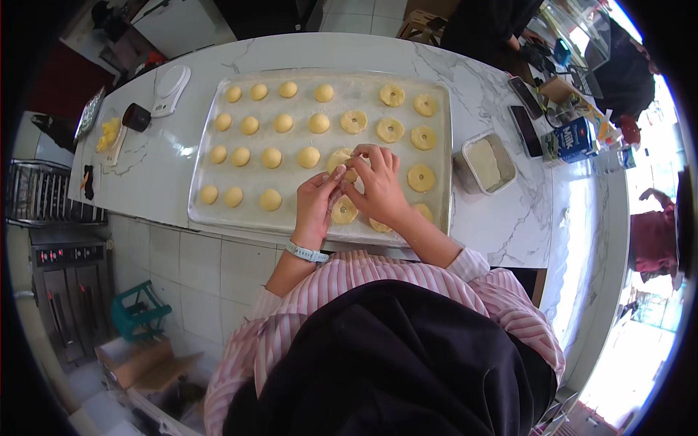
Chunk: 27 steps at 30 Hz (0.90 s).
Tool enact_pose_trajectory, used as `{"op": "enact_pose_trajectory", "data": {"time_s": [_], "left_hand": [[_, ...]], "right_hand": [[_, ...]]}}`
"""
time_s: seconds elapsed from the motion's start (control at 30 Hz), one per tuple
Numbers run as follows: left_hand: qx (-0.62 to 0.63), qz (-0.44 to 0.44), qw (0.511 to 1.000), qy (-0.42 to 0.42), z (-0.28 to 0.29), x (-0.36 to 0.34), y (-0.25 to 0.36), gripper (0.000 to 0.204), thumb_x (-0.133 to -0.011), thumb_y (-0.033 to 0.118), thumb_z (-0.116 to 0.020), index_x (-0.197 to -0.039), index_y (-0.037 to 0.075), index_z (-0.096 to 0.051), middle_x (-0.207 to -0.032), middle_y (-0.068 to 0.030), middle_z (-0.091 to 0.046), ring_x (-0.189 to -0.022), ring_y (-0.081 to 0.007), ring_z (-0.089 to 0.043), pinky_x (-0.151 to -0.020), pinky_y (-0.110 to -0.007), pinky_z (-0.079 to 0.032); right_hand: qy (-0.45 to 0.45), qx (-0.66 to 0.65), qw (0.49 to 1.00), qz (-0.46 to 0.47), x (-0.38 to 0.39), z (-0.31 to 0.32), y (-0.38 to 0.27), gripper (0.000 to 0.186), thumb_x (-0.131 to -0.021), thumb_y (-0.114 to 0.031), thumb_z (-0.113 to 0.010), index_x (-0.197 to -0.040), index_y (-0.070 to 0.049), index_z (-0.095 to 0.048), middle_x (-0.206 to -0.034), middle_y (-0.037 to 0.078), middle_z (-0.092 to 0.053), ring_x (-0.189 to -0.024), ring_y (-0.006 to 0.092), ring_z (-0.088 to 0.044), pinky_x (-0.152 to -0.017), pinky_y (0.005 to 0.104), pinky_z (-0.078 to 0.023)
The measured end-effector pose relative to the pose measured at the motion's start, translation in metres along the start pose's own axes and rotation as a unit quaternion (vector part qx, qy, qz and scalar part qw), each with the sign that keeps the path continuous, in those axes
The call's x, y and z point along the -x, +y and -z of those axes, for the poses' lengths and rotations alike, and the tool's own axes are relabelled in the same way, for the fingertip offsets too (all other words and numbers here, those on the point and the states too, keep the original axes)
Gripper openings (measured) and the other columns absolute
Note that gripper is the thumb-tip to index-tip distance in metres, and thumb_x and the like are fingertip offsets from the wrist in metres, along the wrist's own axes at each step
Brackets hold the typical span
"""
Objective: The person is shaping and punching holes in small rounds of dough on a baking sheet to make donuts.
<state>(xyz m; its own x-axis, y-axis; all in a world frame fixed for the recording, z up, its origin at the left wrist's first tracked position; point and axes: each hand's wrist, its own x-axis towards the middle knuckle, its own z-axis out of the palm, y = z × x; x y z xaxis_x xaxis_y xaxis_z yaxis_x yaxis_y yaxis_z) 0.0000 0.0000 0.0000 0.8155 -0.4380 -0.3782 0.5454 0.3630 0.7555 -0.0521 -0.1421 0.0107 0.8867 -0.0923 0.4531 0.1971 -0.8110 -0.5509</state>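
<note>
My left hand (314, 205) and my right hand (381, 187) meet over the near middle of a large metal baking tray (205, 138). Both have their fingers drawn together, fingertips touching, and whatever is between them is hidden. Partly behind the fingers lies a flattened dough ring (336, 158). Round yellow dough balls (271, 158) fill the left part of the tray in rows. On the right part are several flat dough rings with a small central hole, such as the dough ring (420, 177) beyond my right hand. Another dough ring (344, 211) sits below my hands.
Right of the tray stands a square metal tin (507, 174) with pale powder inside. Phones (525, 131) and a blue carton (571, 141) are farther right. At the left are a white scale (171, 89) and a dark cup (136, 117). Another person (487, 33) is across the marble table.
</note>
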Motion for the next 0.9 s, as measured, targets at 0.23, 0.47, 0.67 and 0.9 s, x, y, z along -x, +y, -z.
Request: {"op": "enact_pose_trajectory", "data": {"time_s": [0.23,0.47,0.67,0.9], "left_hand": [[-0.019,-0.094,0.995,0.001,-0.015,0.003,-0.012,0.023,-0.087,0.014,-0.071,-0.104,0.0,-0.065,-0.09,-0.0017,-0.066,-0.082,-0.0071,-0.059,-0.072,-0.022,-0.048],[-0.116,-0.092,0.989,-0.027,-0.008,0.003,-0.001,0.034,-0.093,0.032,-0.062,-0.105,-0.001,-0.065,-0.096,-0.0019,-0.064,-0.086,-0.0088,-0.057,-0.074,-0.023,-0.044],[-0.15,-0.083,0.984,-0.042,-0.007,0.003,0.01,0.043,-0.095,0.04,-0.057,-0.104,-0.001,-0.066,-0.1,-0.0031,-0.064,-0.088,-0.0085,-0.057,-0.081,-0.026,-0.043],[-0.14,-0.005,0.986,-0.094,-0.006,0.005,0.021,0.036,-0.093,0.032,-0.062,-0.106,-0.002,-0.065,-0.094,-0.0045,-0.068,-0.085,-0.0093,-0.06,-0.077,-0.025,-0.047]], "right_hand": [[0.023,0.071,0.996,-0.045,0.015,0.008,-0.02,0.035,-0.076,-0.021,-0.068,-0.109,-0.01,-0.062,-0.127,0.009,-0.046,-0.117,0.0316,-0.04,-0.097,0.0481,-0.026],[-0.037,0.002,0.996,-0.078,0.024,0.013,-0.022,0.035,-0.082,-0.025,-0.065,-0.114,-0.011,-0.061,-0.137,0.013,-0.04,-0.124,0.0352,-0.034,-0.101,0.0469,-0.023],[-0.025,-0.037,0.998,-0.054,0.024,0.019,-0.022,0.029,-0.084,-0.027,-0.064,-0.11,-0.013,-0.063,-0.139,0.014,-0.039,-0.126,0.0358,-0.033,-0.102,0.0471,-0.023],[0.016,0.002,1.0,0.001,0.024,0.025,-0.022,0.027,-0.083,-0.02,-0.067,-0.108,-0.01,-0.063,-0.136,0.017,-0.044,-0.123,0.0358,-0.041,-0.1,0.0474,-0.032]]}}
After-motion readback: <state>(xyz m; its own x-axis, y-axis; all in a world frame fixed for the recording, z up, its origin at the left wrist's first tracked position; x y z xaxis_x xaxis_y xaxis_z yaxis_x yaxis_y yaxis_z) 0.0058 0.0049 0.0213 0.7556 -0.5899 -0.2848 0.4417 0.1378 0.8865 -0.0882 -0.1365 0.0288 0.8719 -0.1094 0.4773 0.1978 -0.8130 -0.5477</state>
